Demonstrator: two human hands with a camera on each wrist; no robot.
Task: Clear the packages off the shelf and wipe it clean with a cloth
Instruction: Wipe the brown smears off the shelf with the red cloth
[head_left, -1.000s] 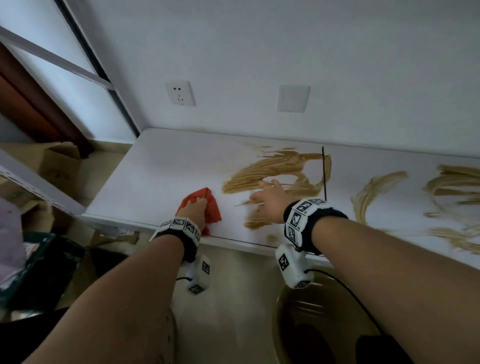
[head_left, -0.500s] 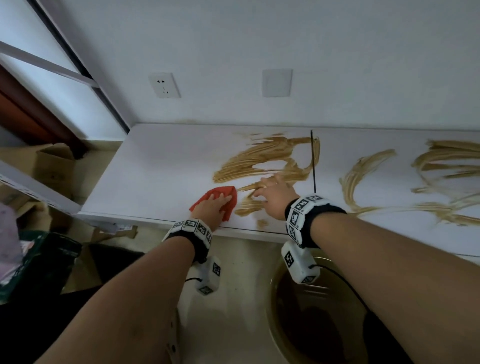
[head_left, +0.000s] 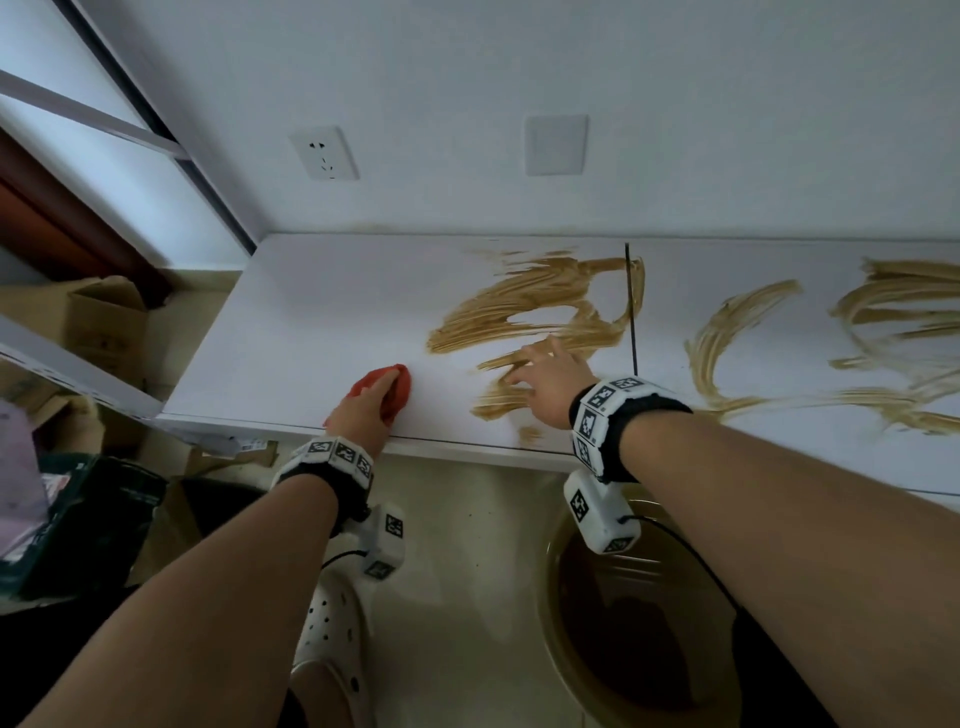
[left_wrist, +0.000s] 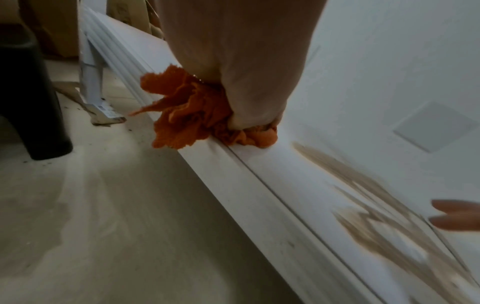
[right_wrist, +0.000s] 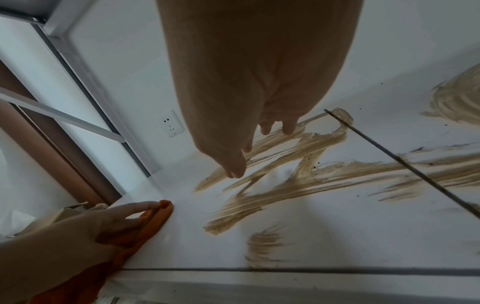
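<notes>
The left grip (head_left: 363, 405) presses the orange cloth (head_left: 397, 387) on the shelf (head_left: 311, 312) front edge. The brown smear (head_left: 530, 306) lies just right of the cloth, beyond it. The right hand (head_left: 545, 379), fingers spread, rests on the smear.

Wall socket (head_left: 323, 153) upper centre-left; blank cover plate (head_left: 556, 144) to its right. Cardboard box (head_left: 106, 322) on floor, left edge. Brown basin (head_left: 639, 618) on floor, lower right. White perforated clog (head_left: 332, 631) bottom centre.

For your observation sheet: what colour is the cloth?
Orange-red cloth, clearest in the left wrist view.
</notes>
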